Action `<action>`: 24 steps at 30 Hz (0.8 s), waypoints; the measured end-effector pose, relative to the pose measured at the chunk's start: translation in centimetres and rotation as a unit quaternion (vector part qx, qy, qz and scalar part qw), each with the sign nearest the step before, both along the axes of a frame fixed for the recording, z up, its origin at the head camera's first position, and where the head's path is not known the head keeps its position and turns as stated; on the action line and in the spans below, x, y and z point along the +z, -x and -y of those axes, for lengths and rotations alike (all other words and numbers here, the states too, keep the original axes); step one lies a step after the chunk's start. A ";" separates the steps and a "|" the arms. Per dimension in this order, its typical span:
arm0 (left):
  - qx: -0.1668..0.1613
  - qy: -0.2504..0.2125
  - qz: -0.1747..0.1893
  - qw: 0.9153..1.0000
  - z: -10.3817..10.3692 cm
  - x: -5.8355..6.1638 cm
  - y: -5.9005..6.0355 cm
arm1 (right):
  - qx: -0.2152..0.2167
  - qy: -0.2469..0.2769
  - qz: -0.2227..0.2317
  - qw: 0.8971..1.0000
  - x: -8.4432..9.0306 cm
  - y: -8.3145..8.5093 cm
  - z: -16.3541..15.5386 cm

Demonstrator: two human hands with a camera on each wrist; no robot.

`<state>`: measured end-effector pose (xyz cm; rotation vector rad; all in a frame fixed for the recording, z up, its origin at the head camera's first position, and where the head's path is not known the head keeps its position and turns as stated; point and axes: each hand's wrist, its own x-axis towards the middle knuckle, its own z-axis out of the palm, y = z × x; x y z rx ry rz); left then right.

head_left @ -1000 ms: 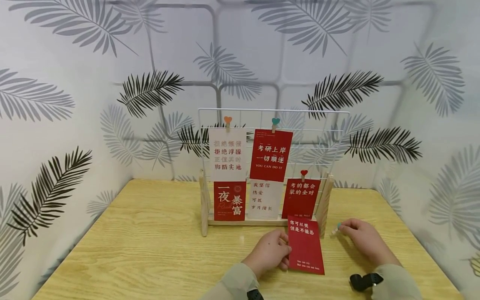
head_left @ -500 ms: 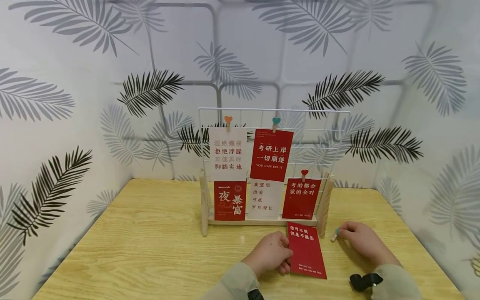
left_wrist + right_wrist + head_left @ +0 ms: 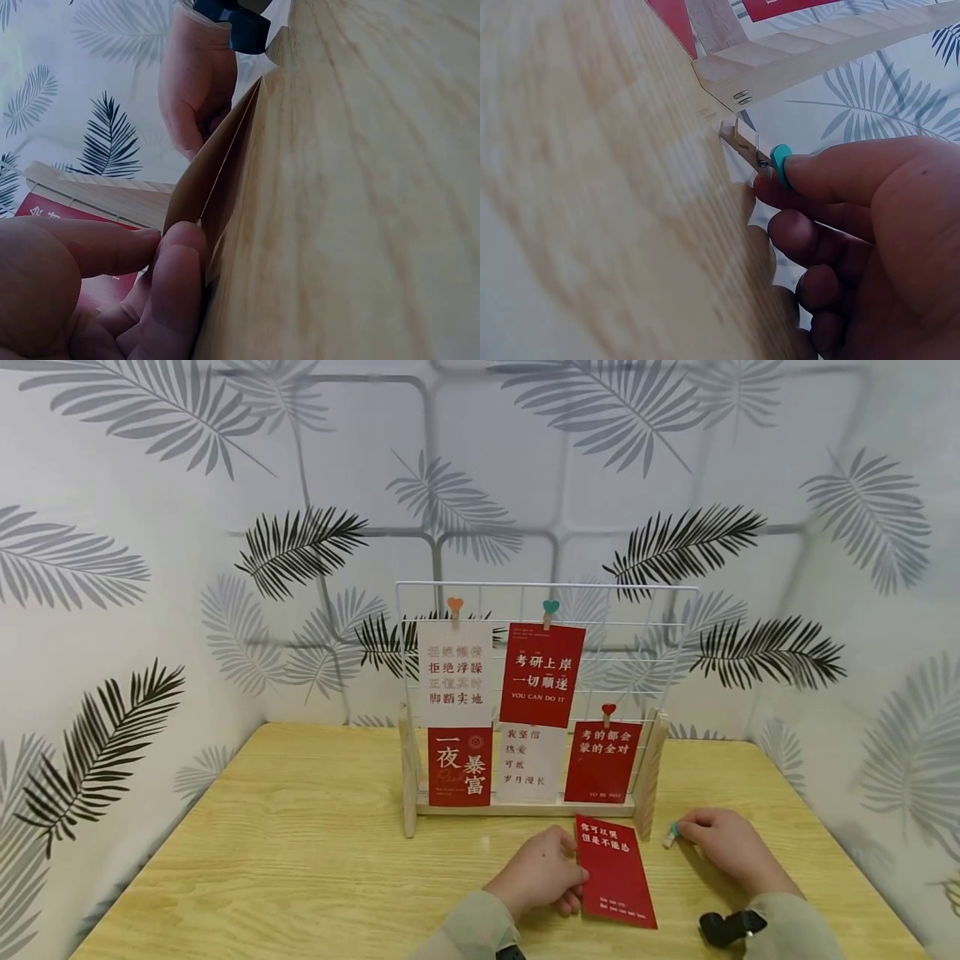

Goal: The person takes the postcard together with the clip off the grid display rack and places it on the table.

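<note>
while the left hand (image 3: 542, 870) pinches a glossy red card (image 3: 615, 871), the right hand (image 3: 720, 847) grips a wooden clip (image 3: 671, 836).

Left hand (image 3: 90, 285) pinching card (image 3: 217, 172) edge on wooden table (image 3: 360, 187), right hand (image 3: 196, 82) apparently beyond

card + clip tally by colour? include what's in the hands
Red cards: 4, three on the rack, one in the left hand
White cards: 2
Clips seen: 4, orange, teal and red on the rack, one teal in the right hand
Total: 10
</note>
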<state>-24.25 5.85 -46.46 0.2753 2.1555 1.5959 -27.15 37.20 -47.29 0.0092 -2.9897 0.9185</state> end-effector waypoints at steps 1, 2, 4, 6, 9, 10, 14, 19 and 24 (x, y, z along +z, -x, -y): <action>-0.001 0.003 -0.002 1.000 0.0 0.1 0.0 | -0.001 -0.002 0.001 1.000 0.0 0.0 0.0; 0.000 0.005 -0.004 1.000 -0.1 0.1 0.0 | -0.001 -0.004 0.001 1.000 0.0 0.1 0.0; -0.002 0.010 -0.007 1.000 -0.1 0.2 -0.1 | -0.003 -0.006 0.000 1.000 0.1 0.1 0.0; -0.005 0.018 -0.013 1.000 -0.1 0.2 -0.1 | -0.005 -0.008 0.001 1.000 0.1 0.2 0.0; -0.008 0.027 -0.016 0.999 0.0 0.3 -0.3 | -0.009 -0.004 0.007 1.000 0.1 0.1 0.0; -0.010 0.030 -0.017 0.999 0.0 0.3 -0.3 | -0.010 -0.003 0.009 1.000 0.1 0.1 0.0; -0.017 0.036 -0.025 0.999 0.1 0.4 -0.4 | -0.010 0.002 0.008 1.000 0.1 0.1 0.1; -0.016 0.042 -0.034 0.998 0.1 0.5 -0.4 | -0.004 0.022 -0.006 1.000 0.3 -0.1 0.3; -0.008 0.040 -0.037 0.999 0.1 0.6 -0.2 | -0.026 0.056 -0.001 0.998 0.5 -0.4 0.4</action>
